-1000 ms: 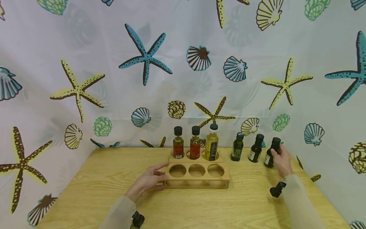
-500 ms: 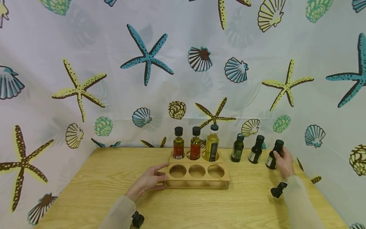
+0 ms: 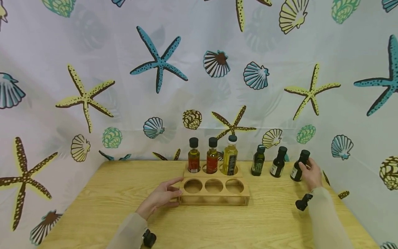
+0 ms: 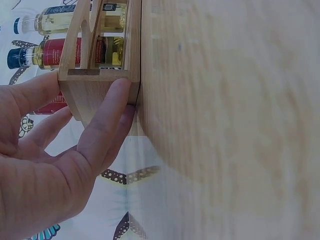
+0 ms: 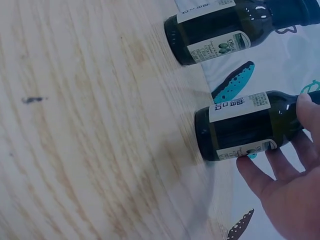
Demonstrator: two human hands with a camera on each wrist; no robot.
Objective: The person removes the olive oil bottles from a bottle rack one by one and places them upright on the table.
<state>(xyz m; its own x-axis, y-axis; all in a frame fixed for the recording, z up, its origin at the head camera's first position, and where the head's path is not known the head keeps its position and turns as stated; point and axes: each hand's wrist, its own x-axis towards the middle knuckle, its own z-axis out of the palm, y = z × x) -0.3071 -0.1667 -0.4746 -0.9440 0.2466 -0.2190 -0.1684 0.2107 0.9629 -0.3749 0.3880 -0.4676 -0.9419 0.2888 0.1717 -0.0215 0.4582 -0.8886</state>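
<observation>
At the right end of the table, my right hand [image 3: 312, 174] holds a small dark olive oil bottle [image 3: 296, 173], which stands upright. In the right wrist view its thumb lies at the neck of the bottle [image 5: 240, 131], with the fingers along the far side. My left hand [image 3: 160, 195] grips the left end of a two-tier wooden bottle rack [image 3: 214, 200]. Seen from the left wrist, the fingers spread over the end panel of the rack [image 4: 95, 95], from its top edge to its lower front corner.
Two red-labelled bottles [image 3: 194, 160] and a yellow oil bottle [image 3: 230, 159] fill the rack's back row; three round holes [image 3: 214, 186] line the front. A green bottle [image 3: 257, 162] and another dark bottle [image 3: 277, 165] stand right of it. A patterned curtain [image 3: 199, 97] hangs behind.
My right hand and the dark bottle have shifted a little to the right, away from the neighbouring bottle. The left hand and the rack have stayed in place.
</observation>
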